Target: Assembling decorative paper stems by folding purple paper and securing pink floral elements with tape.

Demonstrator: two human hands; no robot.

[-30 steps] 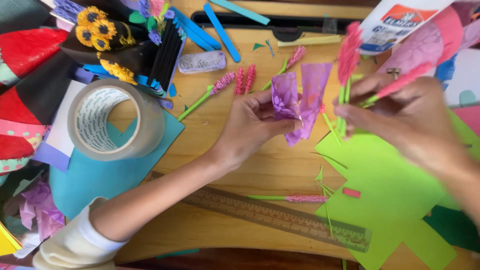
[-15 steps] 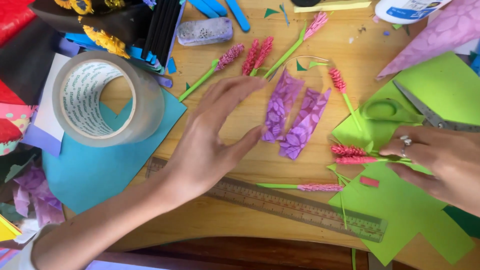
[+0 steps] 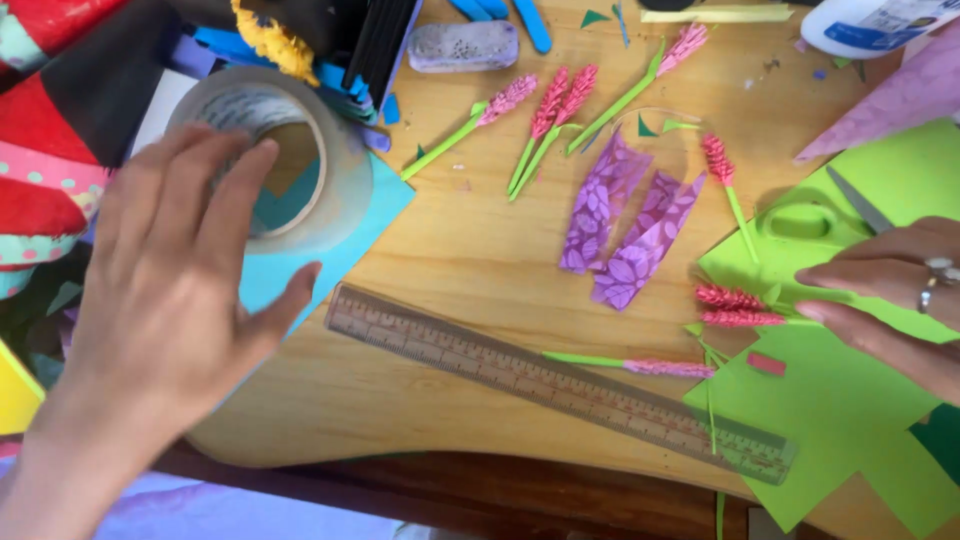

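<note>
My left hand (image 3: 175, 275) hovers with fingers spread over a big roll of clear tape (image 3: 310, 150) and holds nothing. At the right edge my right hand (image 3: 885, 295) rests on green paper (image 3: 850, 400), its fingertips next to two pink paper flowers (image 3: 735, 308) on green stems. A purple leaf-patterned paper strip (image 3: 625, 225), folded in a V, lies on the wooden table (image 3: 470, 250) between the hands. Several more pink paper flowers (image 3: 555, 105) lie above it. I see a ring on the right hand.
A transparent ruler (image 3: 560, 380) lies slanted near the front edge, over another flower stem (image 3: 630, 364). Blue paper (image 3: 345, 225) sits under the tape roll. Green-handled scissors (image 3: 815, 215), a glue bottle (image 3: 870, 25), a grey eraser (image 3: 462, 45) and coloured paper scraps (image 3: 60, 120) crowd the edges.
My left hand let go of the purple paper and moved left to the tape roll. My right hand put the pink flowers down on the green paper and drew back to the right.
</note>
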